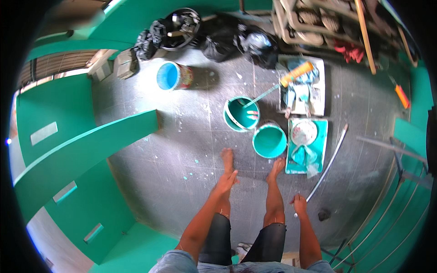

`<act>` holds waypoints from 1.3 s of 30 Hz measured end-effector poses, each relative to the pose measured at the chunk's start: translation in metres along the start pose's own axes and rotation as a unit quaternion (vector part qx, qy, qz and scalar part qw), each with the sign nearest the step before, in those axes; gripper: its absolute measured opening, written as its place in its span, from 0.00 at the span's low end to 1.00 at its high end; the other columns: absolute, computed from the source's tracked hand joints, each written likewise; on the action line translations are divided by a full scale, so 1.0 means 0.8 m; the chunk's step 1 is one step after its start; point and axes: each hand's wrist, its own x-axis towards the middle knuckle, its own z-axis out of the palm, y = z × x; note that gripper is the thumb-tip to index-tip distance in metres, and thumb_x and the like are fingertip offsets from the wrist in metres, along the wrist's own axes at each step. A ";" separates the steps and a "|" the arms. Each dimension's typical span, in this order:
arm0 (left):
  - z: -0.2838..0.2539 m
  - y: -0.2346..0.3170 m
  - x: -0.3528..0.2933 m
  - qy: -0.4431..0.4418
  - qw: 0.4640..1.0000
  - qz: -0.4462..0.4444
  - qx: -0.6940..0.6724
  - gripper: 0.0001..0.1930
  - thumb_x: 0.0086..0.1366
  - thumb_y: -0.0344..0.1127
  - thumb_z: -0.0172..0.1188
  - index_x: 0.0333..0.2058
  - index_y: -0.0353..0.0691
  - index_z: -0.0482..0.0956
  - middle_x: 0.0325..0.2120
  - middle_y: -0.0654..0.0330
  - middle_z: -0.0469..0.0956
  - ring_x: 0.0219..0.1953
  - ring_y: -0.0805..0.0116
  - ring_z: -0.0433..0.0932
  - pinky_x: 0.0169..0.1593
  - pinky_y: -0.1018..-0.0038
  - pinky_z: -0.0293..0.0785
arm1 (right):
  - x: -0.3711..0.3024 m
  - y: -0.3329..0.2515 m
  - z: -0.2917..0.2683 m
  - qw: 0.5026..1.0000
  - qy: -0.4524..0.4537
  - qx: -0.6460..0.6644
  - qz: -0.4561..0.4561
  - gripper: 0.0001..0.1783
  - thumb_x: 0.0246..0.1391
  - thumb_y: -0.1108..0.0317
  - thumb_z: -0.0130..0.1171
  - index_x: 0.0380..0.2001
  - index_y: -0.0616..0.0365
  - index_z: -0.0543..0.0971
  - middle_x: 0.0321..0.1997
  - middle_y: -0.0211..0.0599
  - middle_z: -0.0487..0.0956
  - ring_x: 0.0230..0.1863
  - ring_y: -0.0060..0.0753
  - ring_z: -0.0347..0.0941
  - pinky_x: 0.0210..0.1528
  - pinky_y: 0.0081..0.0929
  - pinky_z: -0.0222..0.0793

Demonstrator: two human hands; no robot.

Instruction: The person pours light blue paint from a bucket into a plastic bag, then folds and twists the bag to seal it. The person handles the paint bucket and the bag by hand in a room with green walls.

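My right hand (299, 204) is closed around the lower end of a thin metal pole (328, 167), which slants away to the right over the floor. My left hand (225, 182) hangs in front of my left leg, fingers apart, holding nothing. Ahead of my feet stand two buckets coated in green paint: a left bucket (232, 123) with a pale handle and a right bucket (269, 142). A tool with an orange handle (297, 74) leans out of the left one, its far end inside. Beside them, a green-stained tray (297, 169) holds a round white tub (303, 132) and a teal plastic bag (304, 155).
A white tray (320, 98) holds several paint-smeared tools. A blue-lined bucket (169, 76) stands further left, and black bags (219, 47) lie at the back. Stacked chairs (314, 20) fill the back right. Green low walls (109, 129) border the left; a metal rack (400, 177) stands right.
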 end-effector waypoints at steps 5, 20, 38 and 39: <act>-0.120 0.011 -0.096 0.019 0.993 -0.002 -0.119 0.22 0.64 0.49 0.48 0.21 0.35 0.74 0.15 0.60 0.73 0.21 0.73 0.73 0.29 0.74 0.68 | -0.009 -0.150 -0.021 0.973 -0.082 0.153 0.150 0.20 0.57 0.58 0.44 0.18 0.60 0.72 0.12 0.34 0.70 0.10 0.28 0.65 0.12 0.26 0.63; -0.370 -0.039 -0.004 -0.140 0.835 -0.217 -0.486 0.08 0.65 0.41 0.50 0.31 0.44 0.67 0.36 0.61 0.73 0.45 0.67 0.72 0.48 0.66 0.70 | 0.337 -0.765 0.496 0.913 -0.166 0.358 0.103 0.39 0.57 0.41 0.40 0.61 0.61 0.54 0.63 0.50 0.59 0.63 0.44 0.55 0.64 0.42 0.48; -0.429 -0.034 0.021 -0.133 0.752 -0.270 -0.586 0.08 0.63 0.42 0.50 0.35 0.46 0.66 0.38 0.59 0.73 0.45 0.66 0.72 0.48 0.63 0.71 | 0.252 -0.958 0.569 0.974 -0.001 0.198 -0.108 0.17 0.50 0.55 0.59 0.28 0.61 0.74 0.20 0.28 0.72 0.22 0.19 0.66 0.24 0.21 0.61; -0.436 -0.030 0.021 -0.123 0.749 -0.256 -0.598 0.08 0.64 0.42 0.49 0.34 0.46 0.66 0.38 0.60 0.73 0.45 0.67 0.72 0.47 0.63 0.71 | 0.240 -0.957 0.577 0.981 0.048 0.144 -0.122 0.19 0.50 0.53 0.59 0.28 0.61 0.74 0.20 0.28 0.72 0.22 0.19 0.66 0.24 0.22 0.60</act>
